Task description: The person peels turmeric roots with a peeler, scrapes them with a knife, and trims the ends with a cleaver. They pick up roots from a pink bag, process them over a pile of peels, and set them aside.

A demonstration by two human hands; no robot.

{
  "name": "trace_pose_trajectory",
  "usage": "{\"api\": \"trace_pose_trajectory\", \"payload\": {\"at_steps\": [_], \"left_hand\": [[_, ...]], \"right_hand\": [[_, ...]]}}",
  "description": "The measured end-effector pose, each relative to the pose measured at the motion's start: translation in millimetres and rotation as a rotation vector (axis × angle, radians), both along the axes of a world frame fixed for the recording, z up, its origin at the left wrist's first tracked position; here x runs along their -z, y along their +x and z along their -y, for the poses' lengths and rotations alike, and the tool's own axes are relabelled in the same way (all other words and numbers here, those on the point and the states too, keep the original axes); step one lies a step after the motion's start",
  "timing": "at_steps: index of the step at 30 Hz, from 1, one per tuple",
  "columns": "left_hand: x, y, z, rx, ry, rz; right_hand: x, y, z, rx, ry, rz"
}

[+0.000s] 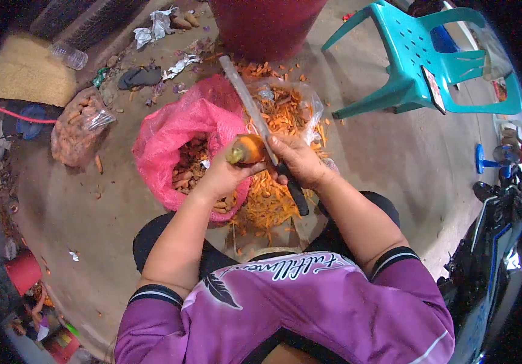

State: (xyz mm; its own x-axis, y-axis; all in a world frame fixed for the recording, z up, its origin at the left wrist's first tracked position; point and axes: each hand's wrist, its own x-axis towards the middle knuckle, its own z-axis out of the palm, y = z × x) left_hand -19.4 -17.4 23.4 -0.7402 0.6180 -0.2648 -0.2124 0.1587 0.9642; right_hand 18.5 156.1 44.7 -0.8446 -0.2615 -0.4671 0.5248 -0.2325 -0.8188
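My left hand (224, 176) is wrapped around a thick orange carrot (250, 149), its greenish end turned toward me. In my right hand (297, 159) is a long knife (244, 97), gripped near where blade and black handle meet. The blade points up and away to the left, passing right beside the carrot, and the handle slants down below my palm. Under my hands lies a heap of orange peelings (270, 203). A pink woven sack (159, 142) with brownish-orange pieces inside stands open by my left forearm.
A clear plastic bag (314, 108) with peelings and a large red tub (267, 27) lie ahead. Right stands a teal plastic chair (403, 54); a motorcycle (485, 249) is at the edge. Left sits a filled clear bag (79, 136). Another person (37, 315) shows lower left.
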Motion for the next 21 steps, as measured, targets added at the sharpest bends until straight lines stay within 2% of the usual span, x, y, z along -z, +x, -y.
{"api": "trace_pose_trajectory", "payload": {"at_steps": [1, 2, 5, 6, 9, 10, 13, 16, 21], "left_hand": [[-1.0, -0.9, -2.4, -0.03, 0.026, -0.159], [-8.1, -0.7, -3.6, -0.09, -0.106, -0.277], [-12.7, 0.6, -8.6, -0.289, -0.064, -0.132], [-17.3, 1.7, -11.0, -0.348, 0.054, -0.065], [-7.4, 2.6, -10.8, -0.347, -0.065, -0.34], [-8.2, 2.7, -11.1, -0.312, -0.087, -0.377], [-6.7, 4.7, -11.4, -0.246, -0.175, -0.514], [2.5, 8.0, -9.4, -0.267, -0.282, -0.671], [2.9, 7.4, -6.6, -0.28, -0.31, -0.761]], "right_hand": [[-2.5, 0.6, 2.8, 0.001, -0.006, -0.009], [-6.6, -0.9, 3.6, 0.057, -0.041, 0.043], [2.6, -6.4, -2.5, 0.082, 0.105, -0.114], [0.0, -7.0, -9.8, 0.048, 0.293, -0.043], [2.4, -9.9, -13.5, 0.013, 0.601, -0.143], [1.7, -10.0, -12.4, 0.012, 0.636, -0.112], [5.0, -7.8, -7.2, 0.033, 0.655, -0.335], [-10.7, -7.6, -4.6, -0.076, 0.725, -0.241], [-12.8, -5.8, -0.4, -0.07, 0.829, -0.353]]}}
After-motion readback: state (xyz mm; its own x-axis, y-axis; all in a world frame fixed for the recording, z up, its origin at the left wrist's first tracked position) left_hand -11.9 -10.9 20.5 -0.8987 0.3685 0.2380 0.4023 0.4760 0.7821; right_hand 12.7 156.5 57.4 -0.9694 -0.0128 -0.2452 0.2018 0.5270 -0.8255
